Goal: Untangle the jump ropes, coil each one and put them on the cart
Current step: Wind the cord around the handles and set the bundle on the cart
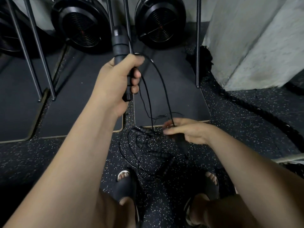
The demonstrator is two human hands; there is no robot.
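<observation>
My left hand is raised and grips a black jump rope handle upright, with a second handle end showing under its fingers. Thin black cords loop down from it to my right hand. That hand is lower and blurred, and holds another black handle with a cord running between its fingers. Below lies a tangle of ropes on the speckled floor, with several ribbed handles in it. No cart is in view.
Two black fan wheels and thin metal legs stand ahead over dark mats. A thick battle rope curves along the right by a concrete pillar. My sandalled feet are just behind the tangle.
</observation>
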